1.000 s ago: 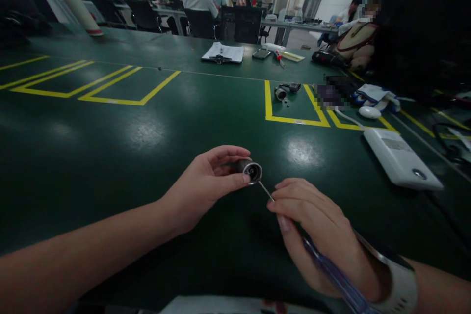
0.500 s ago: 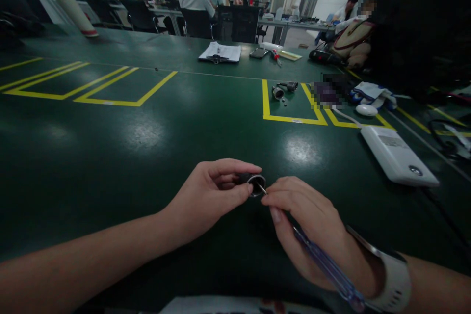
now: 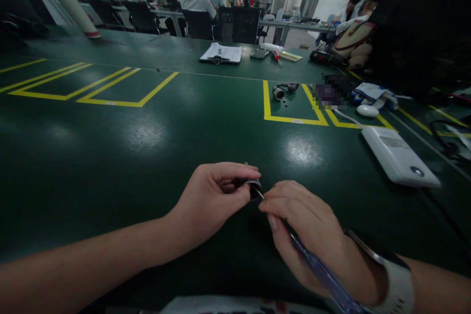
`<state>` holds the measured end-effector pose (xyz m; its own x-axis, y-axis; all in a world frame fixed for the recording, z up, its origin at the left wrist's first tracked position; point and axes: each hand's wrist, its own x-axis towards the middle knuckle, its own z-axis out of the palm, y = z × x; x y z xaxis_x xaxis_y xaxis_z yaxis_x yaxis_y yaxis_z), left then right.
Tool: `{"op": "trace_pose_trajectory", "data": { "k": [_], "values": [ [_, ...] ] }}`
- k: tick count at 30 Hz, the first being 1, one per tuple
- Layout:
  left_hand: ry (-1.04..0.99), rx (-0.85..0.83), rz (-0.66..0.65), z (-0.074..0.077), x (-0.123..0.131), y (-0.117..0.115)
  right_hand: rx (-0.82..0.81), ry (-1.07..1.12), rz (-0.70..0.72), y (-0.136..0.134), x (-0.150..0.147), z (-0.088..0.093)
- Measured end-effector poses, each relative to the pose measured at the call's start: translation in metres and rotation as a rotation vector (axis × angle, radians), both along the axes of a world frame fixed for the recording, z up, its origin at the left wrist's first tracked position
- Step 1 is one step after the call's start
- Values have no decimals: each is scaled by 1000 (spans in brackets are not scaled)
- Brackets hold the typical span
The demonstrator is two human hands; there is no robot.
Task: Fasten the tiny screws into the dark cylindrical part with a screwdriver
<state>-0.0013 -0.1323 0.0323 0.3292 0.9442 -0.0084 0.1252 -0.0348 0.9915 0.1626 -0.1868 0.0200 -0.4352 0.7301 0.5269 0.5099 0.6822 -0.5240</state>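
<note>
My left hand (image 3: 217,196) pinches a small dark metal cup-shaped part (image 3: 254,186) between thumb and fingers, its round mouth turned towards my right hand. Much of the part is hidden by the fingers. My right hand (image 3: 305,228) grips a screwdriver (image 3: 319,266) with a see-through purplish handle, thumb and fingertips on its thin shaft. The tip goes in at the mouth of the metal part, where I lose sight of it. Both hands are just above the green table (image 3: 147,181).
Two similar metal parts (image 3: 278,92) and tiny pieces lie inside a yellow tape outline (image 3: 294,120). A white device (image 3: 399,156) with a cable is at right. Further back are a clipboard (image 3: 221,53), a phone (image 3: 259,54) and a red-handled tool (image 3: 275,55). People sit at distant tables.
The metal part has tilted, so its mouth shows less openly and its far end peeks above my left fingers. The screwdriver has shifted slightly down with my right hand.
</note>
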Motion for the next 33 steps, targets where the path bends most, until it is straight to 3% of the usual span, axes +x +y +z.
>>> {"op": "trace_pose_trajectory", "data": {
  "k": [12,18,22,27,33],
  "values": [
    [-53,-30,-67,-4,-3,5,-7,45,8,-1,1,3],
    [-65,-91,-110,1,-14,37,-144,163,-88,3,5,18],
    [73,130,-89,-10,-22,76,-411,274,-86,28,1,21],
    [460,689,-8,-24,-29,119,-519,480,-14,75,-11,15],
    [605,865,-8,-27,-28,136,-565,785,-3,100,-20,-5]
  ]
}}
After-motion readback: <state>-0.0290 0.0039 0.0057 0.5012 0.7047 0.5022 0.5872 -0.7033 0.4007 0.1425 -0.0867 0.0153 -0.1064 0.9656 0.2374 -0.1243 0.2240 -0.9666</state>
